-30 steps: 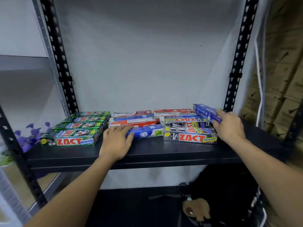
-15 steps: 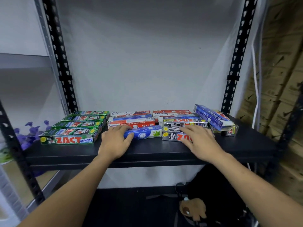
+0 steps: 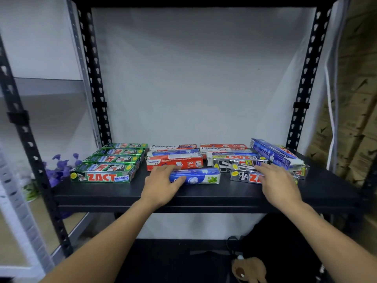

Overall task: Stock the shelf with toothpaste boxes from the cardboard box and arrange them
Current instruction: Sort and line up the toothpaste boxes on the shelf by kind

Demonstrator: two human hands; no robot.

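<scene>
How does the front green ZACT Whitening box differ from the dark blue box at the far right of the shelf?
The green ZACT Whitening box lies flat on the shelf; the dark blue box rests on other boxes. The green one sits square to the front edge in a neat row; the blue one lies skewed. Both are long toothpaste boxes.

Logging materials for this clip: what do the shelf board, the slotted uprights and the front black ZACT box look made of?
Shelf board: matte black, likely painted metal or laminate; the flat, dull surface leaves it open. Slotted uprights: black-painted metal, judging by the punched keyhole slots. Front black ZACT box: thin printed cardboard with a glossy, silvery finish that catches the light.
</scene>
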